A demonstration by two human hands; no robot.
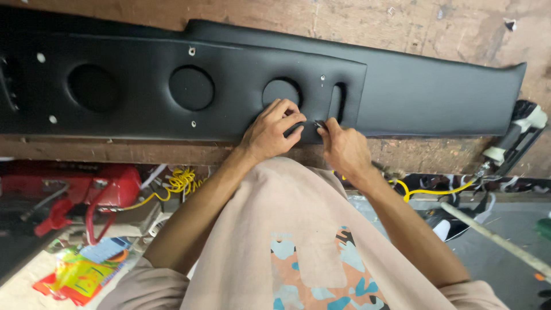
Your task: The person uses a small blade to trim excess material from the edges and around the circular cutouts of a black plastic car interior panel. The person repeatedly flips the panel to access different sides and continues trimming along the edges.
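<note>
Two hands (270, 133) (344, 148) – one black panel (436, 92) (three recesses (191, 87)).

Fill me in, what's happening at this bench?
A person leans over a wooden workbench with a long black covered panel lying on it. The left hand presses on the panel's near edge, just below a round recess. The right hand pinches a small tool at the same edge, beside a narrow slot. A staple gun lies off to the right.
</note>
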